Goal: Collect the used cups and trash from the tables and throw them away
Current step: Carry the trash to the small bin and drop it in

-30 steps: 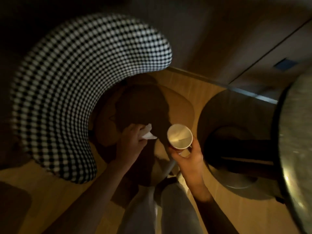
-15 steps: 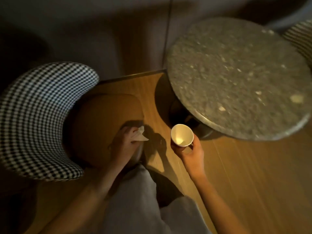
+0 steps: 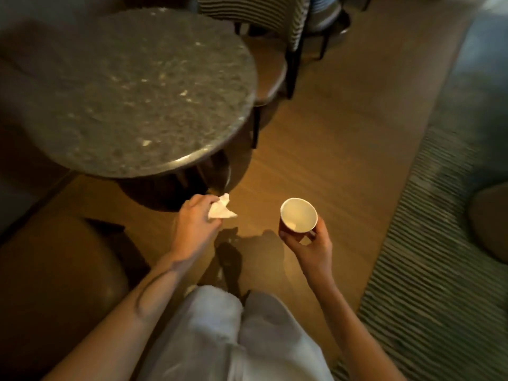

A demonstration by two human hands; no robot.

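My left hand point(image 3: 196, 224) grips a crumpled white napkin point(image 3: 221, 210) in front of me, just below the near edge of a round stone-topped table point(image 3: 123, 89). My right hand point(image 3: 309, 243) holds a small paper cup point(image 3: 298, 215) upright, red-brown outside and white inside, with its mouth facing the camera. Both hands hover over the wooden floor, about a cup's width apart. The tabletop shows only pale flecks in the stone.
A brown seat point(image 3: 49, 276) lies at lower left. A chair with a striped back point(image 3: 269, 37) stands behind the table. A ribbed green rug point(image 3: 439, 257) runs along the right, with another brown seat point(image 3: 492, 221) at its edge. My pale trousers point(image 3: 233, 339) fill the bottom.
The view has swung right: the checked chair has left the frame and the round table now sits at upper left. Both hands keep the napkin and the cup.
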